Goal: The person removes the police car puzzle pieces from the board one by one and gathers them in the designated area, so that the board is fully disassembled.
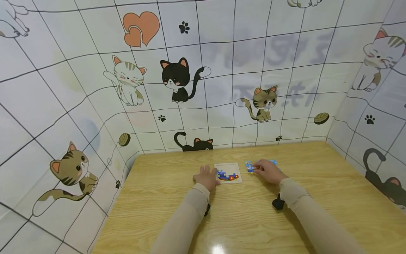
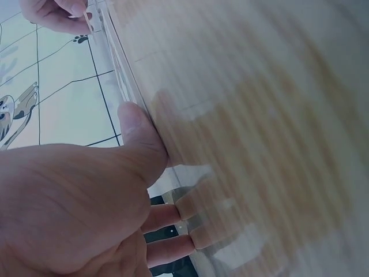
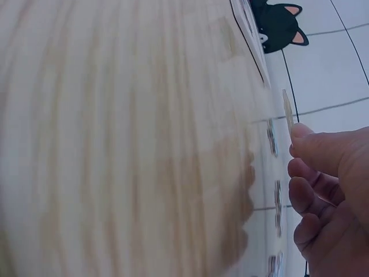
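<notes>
At far left, a white wall covering [image 1: 95, 81] printed with dark grid lines, cats and paw prints runs down to the wood-grain table [image 1: 152, 201] and continues behind it and along the right side. The left hand [image 1: 207, 177], in a beige sleeve [image 1: 185, 218], rests at the left edge of a small square puzzle tray [image 1: 232, 168], its fingers spread and gripping nothing; in the left wrist view its thumb lies next to the tray's edge. A small black object [image 1: 207, 210] shows beside that wrist.

The tray lies flat on the table between the hands. Joined blue, red and yellow pieces [image 1: 226, 176] fill its lower part, while the upper part is pale and bare. Just right of the tray, the right hand [image 1: 268, 171] pinches a thin puzzle piece [image 3: 289, 112] between thumb and fingertips, held up on edge in the right wrist view. Loose pieces [image 3: 278, 208] lie on the table near this hand, some blue. Another black object [image 1: 278, 203] sits below the right wrist, next to the other beige sleeve [image 1: 317, 218].
</notes>
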Action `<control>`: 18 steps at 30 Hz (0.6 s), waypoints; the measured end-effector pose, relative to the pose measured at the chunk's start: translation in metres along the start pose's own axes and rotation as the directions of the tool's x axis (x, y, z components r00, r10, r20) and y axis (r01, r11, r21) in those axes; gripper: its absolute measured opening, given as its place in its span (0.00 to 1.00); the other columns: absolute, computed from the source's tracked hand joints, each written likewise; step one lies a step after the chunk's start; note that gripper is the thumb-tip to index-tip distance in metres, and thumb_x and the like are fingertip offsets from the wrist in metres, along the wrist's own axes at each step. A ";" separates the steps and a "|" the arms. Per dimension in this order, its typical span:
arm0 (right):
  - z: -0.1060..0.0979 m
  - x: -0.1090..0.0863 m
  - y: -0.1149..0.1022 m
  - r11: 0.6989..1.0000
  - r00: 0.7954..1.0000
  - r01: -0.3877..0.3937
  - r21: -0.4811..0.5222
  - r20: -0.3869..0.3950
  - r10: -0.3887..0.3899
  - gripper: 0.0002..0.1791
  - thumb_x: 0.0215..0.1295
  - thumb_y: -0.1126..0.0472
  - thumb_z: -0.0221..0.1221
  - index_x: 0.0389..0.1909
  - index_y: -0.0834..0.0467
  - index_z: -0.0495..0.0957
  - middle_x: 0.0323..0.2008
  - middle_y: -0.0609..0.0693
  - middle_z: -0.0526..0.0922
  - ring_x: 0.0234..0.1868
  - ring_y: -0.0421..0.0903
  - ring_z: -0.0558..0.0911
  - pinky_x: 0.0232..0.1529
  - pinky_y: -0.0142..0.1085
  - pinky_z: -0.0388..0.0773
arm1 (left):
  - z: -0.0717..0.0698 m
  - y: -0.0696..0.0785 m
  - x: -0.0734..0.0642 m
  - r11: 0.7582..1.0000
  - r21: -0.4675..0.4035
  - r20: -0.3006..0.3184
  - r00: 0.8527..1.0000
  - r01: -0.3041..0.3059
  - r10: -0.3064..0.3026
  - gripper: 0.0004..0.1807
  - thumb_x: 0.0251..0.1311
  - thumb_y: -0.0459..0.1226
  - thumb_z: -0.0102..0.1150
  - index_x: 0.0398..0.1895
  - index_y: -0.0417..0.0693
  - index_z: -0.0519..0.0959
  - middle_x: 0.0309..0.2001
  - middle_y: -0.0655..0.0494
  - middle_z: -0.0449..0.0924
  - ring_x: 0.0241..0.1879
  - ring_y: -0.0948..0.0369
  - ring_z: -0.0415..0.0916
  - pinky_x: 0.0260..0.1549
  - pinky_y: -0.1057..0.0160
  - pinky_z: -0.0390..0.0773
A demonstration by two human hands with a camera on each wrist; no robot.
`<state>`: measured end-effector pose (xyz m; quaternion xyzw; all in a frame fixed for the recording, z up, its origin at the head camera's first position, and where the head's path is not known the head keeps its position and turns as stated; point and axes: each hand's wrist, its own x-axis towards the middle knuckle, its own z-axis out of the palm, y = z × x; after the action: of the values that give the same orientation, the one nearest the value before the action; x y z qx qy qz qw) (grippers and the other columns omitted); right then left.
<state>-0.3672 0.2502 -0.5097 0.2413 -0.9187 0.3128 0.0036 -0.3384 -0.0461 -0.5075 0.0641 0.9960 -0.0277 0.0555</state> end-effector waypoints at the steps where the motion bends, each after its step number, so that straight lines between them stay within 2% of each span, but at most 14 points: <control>1: -0.002 -0.002 0.001 1.000 1.000 0.002 0.000 -0.002 -0.002 0.15 0.72 0.65 0.60 0.55 0.69 0.80 0.42 0.54 0.80 0.36 0.45 0.75 0.39 0.44 0.76 | 0.000 0.000 0.000 1.000 -0.004 -0.003 1.000 0.000 0.000 0.35 0.66 0.62 0.55 0.75 0.69 0.65 0.57 0.52 0.63 0.60 0.50 0.60 0.35 0.42 0.78; 9: -0.016 -0.015 0.010 1.000 1.000 -0.008 -0.018 -0.003 0.008 0.17 0.72 0.66 0.60 0.56 0.71 0.79 0.41 0.54 0.80 0.34 0.44 0.73 0.36 0.42 0.74 | -0.001 0.001 -0.005 1.000 -0.029 -0.018 1.000 -0.007 0.006 0.34 0.65 0.61 0.57 0.73 0.68 0.67 0.57 0.51 0.64 0.58 0.49 0.61 0.32 0.43 0.78; 13: -0.019 -0.020 0.014 1.000 1.000 -0.016 -0.027 -0.002 0.016 0.17 0.72 0.66 0.60 0.57 0.71 0.79 0.41 0.55 0.79 0.36 0.45 0.76 0.38 0.43 0.76 | -0.003 0.001 -0.009 0.999 -0.033 -0.018 1.000 -0.006 0.005 0.34 0.65 0.61 0.57 0.73 0.67 0.67 0.58 0.51 0.65 0.58 0.49 0.61 0.31 0.44 0.78; 18: -0.021 -0.024 0.022 0.999 1.000 -0.018 -0.043 -0.011 0.018 0.15 0.71 0.67 0.60 0.55 0.70 0.80 0.40 0.54 0.80 0.37 0.47 0.77 0.39 0.46 0.77 | 0.000 0.002 -0.010 0.999 -0.041 -0.037 0.999 -0.008 0.006 0.33 0.65 0.60 0.58 0.73 0.67 0.67 0.58 0.51 0.65 0.58 0.49 0.61 0.30 0.44 0.77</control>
<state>-0.3584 0.2881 -0.5094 0.2312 -0.9273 0.2943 0.0107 -0.3279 -0.0454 -0.5068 0.0669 0.9970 -0.0057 0.0386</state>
